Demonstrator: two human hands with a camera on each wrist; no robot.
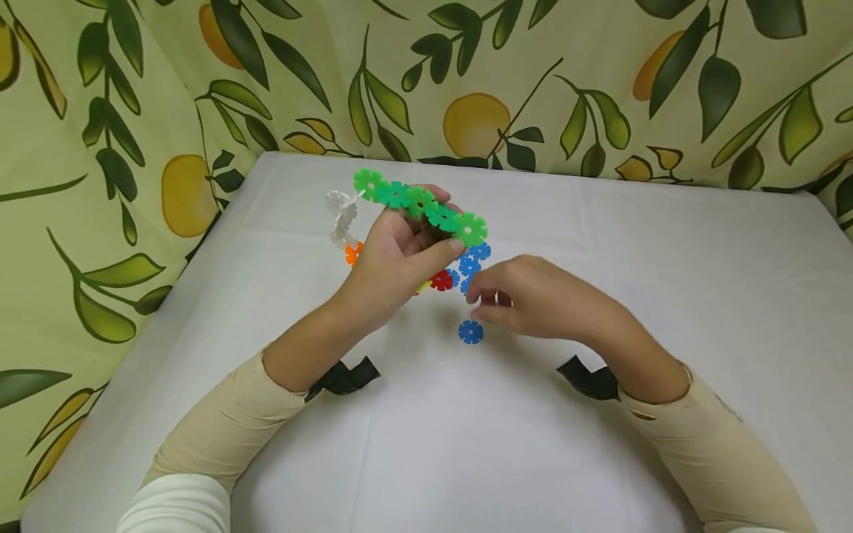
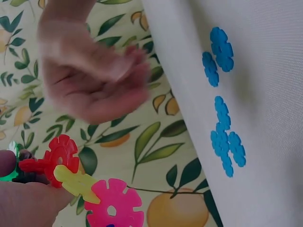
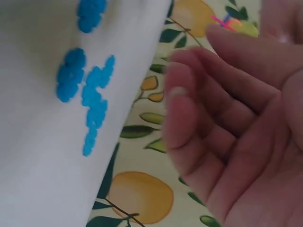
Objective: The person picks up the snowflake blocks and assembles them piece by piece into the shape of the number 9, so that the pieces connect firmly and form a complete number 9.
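My left hand grips a chain of interlocking plastic flower discs, raised over the table. Its top run is green discs; white discs hang on the far left, with an orange disc below. In the left wrist view a red disc, a yellow disc and a pink disc join on by their slots. Just right of the chain, my right hand hovers with loosely bent fingers; the right wrist view shows nothing in them. Loose blue discs lie beneath it, partly hidden in the head view.
A white cloth covers the table. Behind it hangs a curtain printed with leaves and fruit. Black straps stick out at both wrists. Several blue discs lie in small groups on the cloth.
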